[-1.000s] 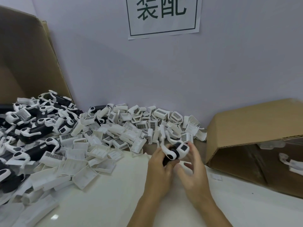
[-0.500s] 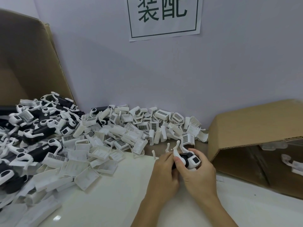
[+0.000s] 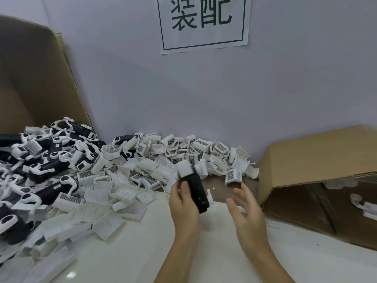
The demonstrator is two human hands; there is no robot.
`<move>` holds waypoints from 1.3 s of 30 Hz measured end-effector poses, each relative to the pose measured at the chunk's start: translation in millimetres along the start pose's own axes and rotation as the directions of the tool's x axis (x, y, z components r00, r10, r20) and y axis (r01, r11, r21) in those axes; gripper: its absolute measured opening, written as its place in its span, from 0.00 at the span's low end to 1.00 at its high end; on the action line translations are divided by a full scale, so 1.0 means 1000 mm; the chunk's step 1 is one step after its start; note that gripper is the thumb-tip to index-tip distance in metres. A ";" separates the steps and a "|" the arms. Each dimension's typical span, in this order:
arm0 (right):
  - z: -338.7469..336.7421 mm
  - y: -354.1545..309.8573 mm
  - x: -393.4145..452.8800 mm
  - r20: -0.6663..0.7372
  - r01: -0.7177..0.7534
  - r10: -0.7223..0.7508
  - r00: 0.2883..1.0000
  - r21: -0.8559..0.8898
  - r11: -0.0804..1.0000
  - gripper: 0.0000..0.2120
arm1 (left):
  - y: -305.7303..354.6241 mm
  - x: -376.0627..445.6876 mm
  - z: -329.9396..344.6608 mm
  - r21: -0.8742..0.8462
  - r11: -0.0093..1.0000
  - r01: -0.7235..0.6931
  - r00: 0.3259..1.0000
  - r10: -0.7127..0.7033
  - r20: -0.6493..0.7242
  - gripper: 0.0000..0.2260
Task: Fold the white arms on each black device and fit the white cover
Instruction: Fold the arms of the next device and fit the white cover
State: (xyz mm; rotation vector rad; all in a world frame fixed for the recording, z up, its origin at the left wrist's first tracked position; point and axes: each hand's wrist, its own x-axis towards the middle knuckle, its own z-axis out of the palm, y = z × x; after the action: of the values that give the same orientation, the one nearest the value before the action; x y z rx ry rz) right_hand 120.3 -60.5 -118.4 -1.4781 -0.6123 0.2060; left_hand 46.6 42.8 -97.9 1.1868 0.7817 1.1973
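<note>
My left hand (image 3: 183,203) grips a black device (image 3: 197,193) by its body, holding it upright and tilted, white head (image 3: 184,168) on top, blurred by motion. My right hand (image 3: 245,209) hovers just right of the device with spread, relaxed fingers and holds nothing. A heap of loose white covers (image 3: 126,186) lies at the middle left of the table. More black devices with white arms (image 3: 47,166) are piled at the far left.
A cardboard box (image 3: 318,160) lies on its side at the right, with a few white parts (image 3: 363,207) inside. A tall cardboard panel (image 3: 30,78) stands at the back left. A paper sign (image 3: 204,23) hangs on the wall. The white tabletop (image 3: 142,252) shows near me.
My right hand has let go of the device and moved off to the right, fingers spread. My left hand has turned the device upright, head upward.
</note>
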 end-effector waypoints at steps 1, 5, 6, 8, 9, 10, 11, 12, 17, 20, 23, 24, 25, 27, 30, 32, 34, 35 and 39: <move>0.000 -0.001 0.001 -0.005 -0.012 0.012 1.000 -0.003 1.000 0.27 | 0.002 0.004 -0.003 -0.131 0.979 0.155 0.987 -0.159 -0.019 0.10; 0.001 -0.002 0.001 -0.009 -0.029 0.029 1.000 -0.014 0.999 0.21 | 0.011 0.009 -0.013 -0.512 0.682 0.521 0.853 -0.422 0.307 0.18; 0.001 -0.002 0.000 -0.007 -0.034 0.034 0.999 -0.022 0.999 0.20 | 0.013 0.007 -0.013 -0.479 0.699 0.531 0.845 -0.399 0.355 0.16; 0.001 -0.002 0.001 -0.005 -0.048 0.048 0.999 -0.034 0.998 0.18 | 0.012 0.004 -0.008 -0.415 0.747 0.519 0.839 -0.352 0.416 0.12; 0.001 -0.002 0.002 0.000 -0.058 0.058 0.998 -0.050 0.997 0.17 | 0.011 0.001 -0.005 -0.396 0.748 0.533 0.826 -0.358 0.437 0.10; 0.001 -0.002 0.002 0.012 -0.068 0.069 0.998 -0.075 0.995 0.16 | 0.010 -0.001 -0.004 -0.397 0.729 0.558 0.811 -0.377 0.448 0.08; 0.002 -0.002 0.002 0.030 -0.079 0.082 0.996 -0.100 0.992 0.16 | 0.009 -0.002 -0.003 -0.410 0.706 0.577 0.800 -0.388 0.459 0.09; 0.002 -0.002 0.002 0.055 -0.090 0.097 0.994 -0.115 0.989 0.17 | 0.009 -0.002 -0.003 -0.418 0.690 0.591 0.792 -0.396 0.465 0.11; 0.003 -0.010 -0.002 0.241 -0.080 0.094 0.966 -0.067 0.995 0.19 | 0.003 -0.001 -0.002 -0.322 0.779 0.537 0.822 -0.398 0.407 0.14; 0.003 -0.014 -0.003 0.311 -0.050 0.056 0.949 -0.027 0.998 0.19 | 0.003 -0.004 0.000 -0.275 0.821 0.500 0.838 -0.379 0.394 0.15; 0.005 -0.014 -0.002 0.279 -0.087 0.089 0.956 -0.018 0.996 0.14 | 0.002 -0.006 0.002 -0.249 0.847 0.471 0.842 -0.347 0.412 0.14; 0.005 -0.013 -0.002 0.265 -0.091 0.096 0.959 -0.032 0.995 0.12 | 0.000 -0.006 0.002 -0.244 0.852 0.464 0.843 -0.340 0.416 0.14; 0.005 -0.012 -0.002 0.254 -0.090 0.099 0.962 -0.045 0.995 0.11 | -0.001 -0.006 0.003 -0.243 0.855 0.459 0.844 -0.334 0.420 0.13; 0.005 -0.011 -0.001 0.238 -0.084 0.097 0.966 -0.063 0.994 0.11 | -0.004 -0.004 0.003 -0.245 0.859 0.450 0.847 -0.323 0.423 0.12; 0.005 -0.012 -0.001 0.236 -0.090 0.106 0.966 -0.079 0.993 0.14 | -0.005 -0.004 0.003 -0.249 0.866 0.433 0.854 -0.307 0.420 0.11; 0.005 -0.013 -0.001 0.237 -0.100 0.115 0.965 -0.074 0.992 0.16 | -0.006 -0.004 0.003 -0.251 0.867 0.430 0.855 -0.303 0.420 0.11; 0.004 -0.012 -0.001 0.242 -0.110 0.123 0.963 -0.065 0.992 0.17 | -0.005 -0.004 0.003 -0.254 0.865 0.432 0.855 -0.304 0.421 0.11; 0.004 -0.012 -0.001 0.248 -0.112 0.125 0.961 -0.066 0.992 0.18 | -0.005 -0.004 0.003 -0.257 0.864 0.434 0.854 -0.304 0.422 0.11; 0.005 -0.012 -0.002 0.247 -0.083 0.102 0.964 -0.086 0.993 0.19 | -0.005 -0.003 0.002 -0.270 0.857 0.439 0.851 -0.301 0.430 0.11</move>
State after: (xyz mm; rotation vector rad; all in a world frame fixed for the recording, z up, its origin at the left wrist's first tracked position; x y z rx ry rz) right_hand 113.2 -59.0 -107.2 -1.5669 -0.7616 0.4525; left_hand 49.3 39.2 -102.3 0.8641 0.4487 0.7121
